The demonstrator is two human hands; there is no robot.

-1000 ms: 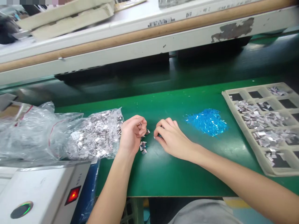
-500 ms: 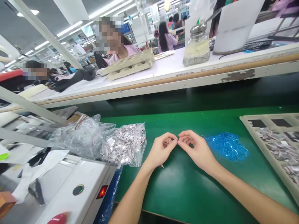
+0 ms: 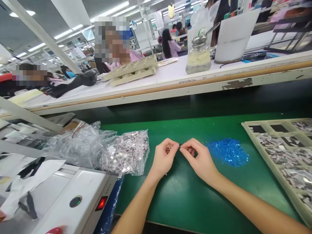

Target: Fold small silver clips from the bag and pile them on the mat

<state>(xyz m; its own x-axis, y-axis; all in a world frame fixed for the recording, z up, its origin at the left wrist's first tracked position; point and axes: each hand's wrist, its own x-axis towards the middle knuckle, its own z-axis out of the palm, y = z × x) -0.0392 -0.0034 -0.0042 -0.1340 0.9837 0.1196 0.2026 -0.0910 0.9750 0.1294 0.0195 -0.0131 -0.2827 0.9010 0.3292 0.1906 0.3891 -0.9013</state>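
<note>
My left hand [image 3: 165,157] and my right hand [image 3: 200,159] meet over the green table [image 3: 190,201], thumbs and fingers pinched together. A small dark piece [image 3: 180,145] shows between the two sets of fingertips; its exact kind is too small to make out. Just right of my right hand lies a loose heap of thin blue film strips [image 3: 229,152]. To the left of my left hand rests a clear plastic bag [image 3: 124,152] full of small silvery parts. Something thin and pale pokes out below my left palm, mostly hidden.
A beige compartment tray [image 3: 269,162] with small parts stands at the right. At the lower left is a white machine [image 3: 83,191] with a lit red switch [image 3: 101,203]. A shelf [image 3: 170,85] crosses above, carrying a glass bottle [image 3: 198,58]. Several people are beyond it.
The view has shifted slightly, so things at the right show more fully. My fingertips have parted a little, and the dark piece now shows between them.
</note>
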